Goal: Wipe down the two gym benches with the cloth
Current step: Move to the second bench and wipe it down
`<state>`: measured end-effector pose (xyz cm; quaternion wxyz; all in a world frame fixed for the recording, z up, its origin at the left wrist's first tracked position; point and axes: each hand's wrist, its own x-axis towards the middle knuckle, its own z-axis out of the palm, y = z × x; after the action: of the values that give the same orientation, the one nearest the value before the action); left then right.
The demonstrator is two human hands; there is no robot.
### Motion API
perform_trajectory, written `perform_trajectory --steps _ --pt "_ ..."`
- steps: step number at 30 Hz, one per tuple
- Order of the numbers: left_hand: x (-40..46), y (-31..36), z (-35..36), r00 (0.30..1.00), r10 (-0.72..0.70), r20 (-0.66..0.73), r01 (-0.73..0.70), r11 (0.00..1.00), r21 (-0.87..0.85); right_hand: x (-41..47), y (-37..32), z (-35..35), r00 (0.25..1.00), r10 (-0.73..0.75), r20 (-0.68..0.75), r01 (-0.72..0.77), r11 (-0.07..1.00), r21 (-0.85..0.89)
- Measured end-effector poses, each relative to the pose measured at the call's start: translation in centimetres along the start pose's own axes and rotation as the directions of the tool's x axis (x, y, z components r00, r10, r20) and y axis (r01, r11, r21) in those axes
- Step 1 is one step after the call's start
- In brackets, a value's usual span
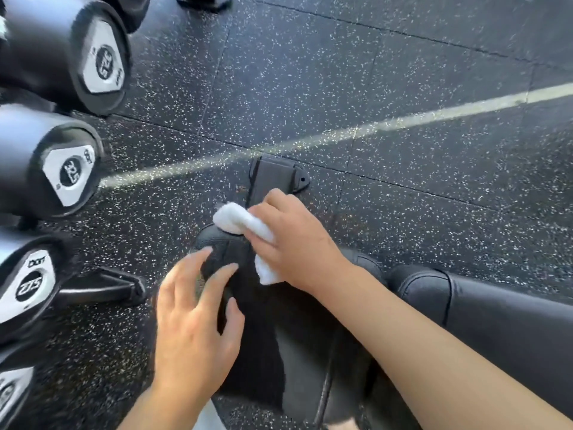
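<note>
A: Scene, big to small?

B: Speckled rubber floor (403, 88) with a pale painted line. Dumbbell ends (66, 172) were racked left of the near bench (297, 352). A second bench (496, 321) lay just right of the near bench, black padding on both.

A: Which step?

B: Looked like the first bench, at its far end. Right hand (297, 243) was clenched round the white cloth (238, 223), pressing it on the pad's rounded tip. The bench's foot bracket (276, 178) sat on the floor just beyond that.

A: Left hand?

B: Left hand (195, 318) was released, fingers spread, resting on or just over the near bench's left edge. Contact unclear, the frame was blurred there.

A: Next move?

B: My read: draw the cloth back along the pad toward the body with even pressure, cover the side edges, then shift right to the second bench. No sign that one had been wiped.
</note>
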<state>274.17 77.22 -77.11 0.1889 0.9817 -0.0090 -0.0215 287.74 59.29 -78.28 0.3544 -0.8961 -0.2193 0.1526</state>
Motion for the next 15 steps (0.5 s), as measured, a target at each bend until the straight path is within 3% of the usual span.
perform_trajectory --steps 2,8,12,15 --pt "0.2 2.4 1.4 0.994 0.09 0.066 -0.091 0.996 0.01 -2.9 2.5 -2.3 0.997 0.058 0.047 -0.06 0.997 0.054" --pt "-0.2 4.5 4.2 1.0 0.03 0.009 -0.03 0.999 0.032 -9.6 8.8 -8.1 0.936 0.244 0.254 -0.297 0.934 0.197" --pt "-0.3 4.6 4.3 0.999 0.037 0.008 -0.038 0.999 0.037 -6.8 8.0 -6.8 0.94 0.204 0.274 -0.278 0.923 0.265" --pt "-0.1 4.5 4.5 0.999 0.039 0.006 -0.039 0.998 0.041 -1.7 5.7 -4.0 0.937 0.137 0.32 -0.215 0.951 0.223"
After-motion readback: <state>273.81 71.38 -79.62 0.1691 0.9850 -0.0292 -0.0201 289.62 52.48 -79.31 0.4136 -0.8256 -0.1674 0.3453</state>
